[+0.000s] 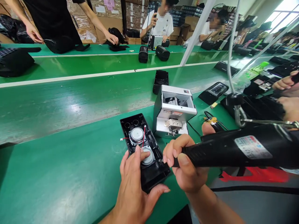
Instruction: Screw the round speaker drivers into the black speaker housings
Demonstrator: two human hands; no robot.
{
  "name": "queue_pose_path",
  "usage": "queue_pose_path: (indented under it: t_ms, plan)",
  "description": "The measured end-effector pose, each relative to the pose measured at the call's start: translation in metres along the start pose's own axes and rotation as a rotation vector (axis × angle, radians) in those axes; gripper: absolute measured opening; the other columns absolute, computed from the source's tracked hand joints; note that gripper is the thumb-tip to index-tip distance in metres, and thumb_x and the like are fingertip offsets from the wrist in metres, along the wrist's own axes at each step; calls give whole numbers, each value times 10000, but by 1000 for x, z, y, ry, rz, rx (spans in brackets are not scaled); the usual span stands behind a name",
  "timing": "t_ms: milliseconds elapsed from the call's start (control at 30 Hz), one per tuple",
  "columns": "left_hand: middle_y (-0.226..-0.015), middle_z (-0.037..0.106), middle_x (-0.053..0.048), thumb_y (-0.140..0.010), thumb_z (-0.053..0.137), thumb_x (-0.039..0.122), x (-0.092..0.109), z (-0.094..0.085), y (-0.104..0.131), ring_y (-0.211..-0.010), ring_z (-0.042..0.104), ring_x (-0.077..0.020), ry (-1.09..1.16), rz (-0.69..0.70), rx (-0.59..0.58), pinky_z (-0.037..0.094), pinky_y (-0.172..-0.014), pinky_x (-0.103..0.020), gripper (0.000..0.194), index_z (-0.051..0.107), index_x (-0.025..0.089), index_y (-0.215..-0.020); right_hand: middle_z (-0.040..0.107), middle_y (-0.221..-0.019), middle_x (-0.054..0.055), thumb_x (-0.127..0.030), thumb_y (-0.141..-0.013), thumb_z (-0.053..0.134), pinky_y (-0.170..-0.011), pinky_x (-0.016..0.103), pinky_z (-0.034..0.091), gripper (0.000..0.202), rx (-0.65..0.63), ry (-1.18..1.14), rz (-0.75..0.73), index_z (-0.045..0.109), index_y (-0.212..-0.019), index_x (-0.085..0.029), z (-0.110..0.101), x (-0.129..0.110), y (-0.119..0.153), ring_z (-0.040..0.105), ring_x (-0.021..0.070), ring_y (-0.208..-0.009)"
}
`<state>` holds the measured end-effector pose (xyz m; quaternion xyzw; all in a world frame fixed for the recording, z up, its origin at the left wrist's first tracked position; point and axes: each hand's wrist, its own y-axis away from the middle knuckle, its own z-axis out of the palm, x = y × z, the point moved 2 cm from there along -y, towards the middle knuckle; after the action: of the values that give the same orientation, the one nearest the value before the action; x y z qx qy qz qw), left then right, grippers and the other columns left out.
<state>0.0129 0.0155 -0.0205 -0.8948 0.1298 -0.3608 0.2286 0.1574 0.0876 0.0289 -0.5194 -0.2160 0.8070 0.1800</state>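
Observation:
A black speaker housing (151, 177) lies on the green bench, with two round grey speakers (136, 134) and red wires inside it. Across its lower left side rests my left hand (135, 183), fingers spread over the lower speaker (147, 156) and thumb at the near edge. My right hand (187, 165) is wrapped round the front end of a black electric screwdriver (217, 147), held nearly level. The tip of the tool is at the housing's right edge, partly hidden by my fingers. Just beyond the housing stands a grey and white screw feeder (175, 109).
Behind the feeder sits another black housing (160, 81). A black case (213, 92) lies to the right, near a cable with a yellow tie (211, 120). A metal hanger (238, 109) hangs over the tool. People work across the green conveyor (77, 96) and at the right.

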Motion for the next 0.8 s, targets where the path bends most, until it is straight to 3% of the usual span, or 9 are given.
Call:
queue_pose_path:
  t_ms: [367,667,800]
  plan:
    - [-1316,703,-154,-951,728,557,3,-1,-2,-1347,629,-261,-2,13,-1,220,-1321,-462,1124,60,45,-1696,531,-872,-45,-246,-1030,642,-503,301,530,632,-60,35,-12,355,-1554,-455,-4,7,7,544,135,-560]
    - [-1386,661,-210,-970,740,360,4,0,-1,-1394,598,-297,-75,56,-9,302,-1292,-548,1045,60,22,-1688,526,-866,-38,-158,-983,632,-587,335,511,577,-200,71,-10,395,-1442,-416,-12,12,15,566,152,-627]
    - [-1427,617,-225,-955,755,340,5,-2,0,-1436,545,-291,-110,71,-11,274,-1315,-528,918,228,4,-1627,532,-861,-52,-142,-971,643,-589,320,506,601,-219,74,8,369,-1424,-427,-13,14,14,550,141,-611]
